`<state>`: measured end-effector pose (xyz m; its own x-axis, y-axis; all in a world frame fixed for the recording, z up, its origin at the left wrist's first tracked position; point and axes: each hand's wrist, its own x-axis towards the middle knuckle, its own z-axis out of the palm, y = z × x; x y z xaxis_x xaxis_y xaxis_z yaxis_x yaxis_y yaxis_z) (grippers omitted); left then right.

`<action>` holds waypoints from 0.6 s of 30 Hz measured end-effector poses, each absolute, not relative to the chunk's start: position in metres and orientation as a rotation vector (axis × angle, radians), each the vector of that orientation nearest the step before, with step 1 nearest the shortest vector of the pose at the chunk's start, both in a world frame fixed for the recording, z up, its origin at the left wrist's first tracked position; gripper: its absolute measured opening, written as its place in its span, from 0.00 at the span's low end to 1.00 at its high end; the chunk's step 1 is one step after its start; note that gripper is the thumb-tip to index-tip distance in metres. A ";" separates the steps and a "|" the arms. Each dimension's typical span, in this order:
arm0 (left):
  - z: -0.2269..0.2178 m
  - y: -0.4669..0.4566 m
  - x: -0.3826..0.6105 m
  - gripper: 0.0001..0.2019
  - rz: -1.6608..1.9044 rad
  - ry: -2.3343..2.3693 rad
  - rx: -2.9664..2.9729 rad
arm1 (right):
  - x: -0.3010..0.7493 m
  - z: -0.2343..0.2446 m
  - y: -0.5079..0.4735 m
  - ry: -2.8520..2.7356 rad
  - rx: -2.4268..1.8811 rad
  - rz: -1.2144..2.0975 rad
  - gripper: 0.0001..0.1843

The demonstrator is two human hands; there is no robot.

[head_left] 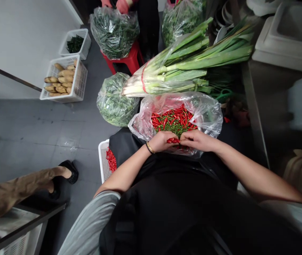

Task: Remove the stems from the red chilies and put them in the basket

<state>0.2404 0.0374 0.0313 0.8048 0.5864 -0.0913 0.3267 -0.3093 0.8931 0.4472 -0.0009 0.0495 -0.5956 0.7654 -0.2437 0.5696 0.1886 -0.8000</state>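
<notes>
Over my lap lies an opened clear plastic bag (209, 113) full of small red chilies (164, 120), with loose green stems (176, 129) heaped among them. At the bag's near side my left hand (163, 141) is closed around a few red chilies (173, 141). My right hand (200, 140) meets it there, its thumb and fingers pinched at the stem end of those chilies; what lies between these fingertips is too small to make out. By my left side, a white basket (103, 163) contains red chilies (111, 159), partly covered by my dark apron.
Bundled leeks (167, 71) lie just beyond the bag, beside bagged greens (117, 101). A red stool (132, 56) carries another bag of greens (115, 32), with a co-worker's gloved hands (121, 5) above. Root vegetables fill a white crate (80, 83). A person's leg (28, 184) is at left, a metal counter (257, 106) at right.
</notes>
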 end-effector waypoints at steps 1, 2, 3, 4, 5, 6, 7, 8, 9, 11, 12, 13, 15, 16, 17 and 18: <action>0.035 0.036 0.236 0.07 0.320 0.620 1.833 | 0.451 0.054 -0.001 -2.174 -1.198 1.514 0.20; 0.037 0.035 0.232 0.09 0.334 0.596 1.730 | 0.453 0.057 0.001 -2.121 -1.162 1.619 0.22; 0.037 0.034 0.228 0.11 0.354 0.607 1.616 | 0.456 0.058 0.005 -2.101 -1.192 1.658 0.23; 0.036 0.033 0.225 0.12 0.385 0.639 1.490 | 0.457 0.057 0.011 -2.117 -1.300 1.616 0.24; 0.035 0.033 0.222 0.14 0.428 0.675 1.355 | 0.457 0.054 0.019 -2.152 -1.486 1.485 0.25; 0.032 0.033 0.220 0.16 0.480 0.706 1.217 | 0.455 0.050 0.028 -2.189 -1.722 1.288 0.27; 0.030 0.033 0.219 0.18 0.528 0.725 1.090 | 0.453 0.045 0.038 -2.224 -1.955 1.063 0.28; 0.029 0.034 0.219 0.19 0.570 0.733 0.987 | 0.450 0.039 0.047 -2.262 -2.141 0.857 0.27; 0.028 0.035 0.219 0.20 0.605 0.736 0.911 | 0.447 0.034 0.054 -2.306 -2.266 0.704 0.25; 0.029 0.037 0.222 0.21 0.627 0.758 0.842 | 0.442 0.026 0.063 -2.390 -2.348 0.590 0.20; 0.030 0.037 0.223 0.21 0.618 0.784 0.828 | 0.440 0.025 0.063 -2.401 -2.339 0.579 0.18; 0.031 0.037 0.226 0.21 0.604 0.817 0.811 | 0.439 0.025 0.061 -2.378 -2.321 0.566 0.16; 0.032 0.036 0.231 0.19 0.581 0.884 0.758 | 0.439 0.031 0.049 -2.314 -2.231 0.555 0.15; 0.031 0.035 0.234 0.18 0.579 0.906 0.726 | 0.438 0.035 0.040 -2.313 -2.140 0.558 0.14; 0.030 0.034 0.236 0.18 0.584 0.914 0.697 | 0.436 0.038 0.031 -2.330 -2.030 0.562 0.13; 0.030 0.033 0.239 0.19 0.591 0.910 0.676 | 0.434 0.041 0.021 -2.351 -1.913 0.569 0.12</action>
<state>0.2387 0.0326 0.0295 0.4871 0.7107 -0.5076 -0.1752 0.6489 0.7404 0.4335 0.0213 0.0415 -0.2293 0.9556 -0.1851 0.9345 0.1629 -0.3166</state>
